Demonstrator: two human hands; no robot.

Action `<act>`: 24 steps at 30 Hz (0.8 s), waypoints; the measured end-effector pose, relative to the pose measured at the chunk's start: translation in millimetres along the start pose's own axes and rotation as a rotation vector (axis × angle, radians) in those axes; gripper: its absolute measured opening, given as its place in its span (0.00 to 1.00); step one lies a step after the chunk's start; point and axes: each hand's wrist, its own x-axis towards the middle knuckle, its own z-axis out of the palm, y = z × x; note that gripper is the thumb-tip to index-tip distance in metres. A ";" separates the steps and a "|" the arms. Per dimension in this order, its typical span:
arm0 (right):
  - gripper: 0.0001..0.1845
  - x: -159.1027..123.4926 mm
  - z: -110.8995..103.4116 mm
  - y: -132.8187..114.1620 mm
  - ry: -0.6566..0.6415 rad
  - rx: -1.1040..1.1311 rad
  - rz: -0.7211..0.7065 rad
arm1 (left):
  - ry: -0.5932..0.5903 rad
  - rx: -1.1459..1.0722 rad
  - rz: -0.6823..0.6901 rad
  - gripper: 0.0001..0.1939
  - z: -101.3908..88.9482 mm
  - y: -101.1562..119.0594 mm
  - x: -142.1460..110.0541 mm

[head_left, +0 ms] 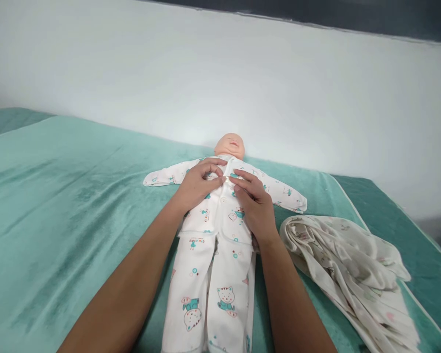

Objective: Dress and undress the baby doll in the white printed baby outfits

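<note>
A baby doll (230,145) lies on its back on a teal blanket (66,196), dressed in a white sleepsuit (213,274) printed with small cats. My left hand (198,184) rests on the doll's chest with fingers curled, pinching the suit's front edge near the collar. My right hand (253,203) lies on the other side of the chest, fingertips pressed to the same front opening. Both hands meet at a small snap near the top of the suit.
A crumpled pale printed cloth (349,269) lies to the right of the doll on the blanket. A white wall (242,73) rises just behind the doll's head. The blanket's right edge (407,289) runs diagonally near the cloth.
</note>
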 end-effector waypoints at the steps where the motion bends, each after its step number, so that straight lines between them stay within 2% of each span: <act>1: 0.15 -0.1 -0.2 0.1 -0.002 -0.001 0.005 | 0.006 -0.012 0.009 0.04 0.3 -0.8 -0.8; 5: 0.14 -0.5 -0.6 0.6 -0.015 -0.009 0.009 | 0.026 -0.043 0.036 0.03 -0.2 -2.1 -5.3; 10: 0.15 -0.9 -0.5 -0.2 -0.009 0.004 0.017 | 0.021 -0.053 0.004 0.04 -2.6 0.0 -10.4; 24: 0.16 -1.5 -0.3 -2.2 -0.006 0.015 0.006 | 0.017 -0.104 0.019 0.06 -3.8 0.8 -10.9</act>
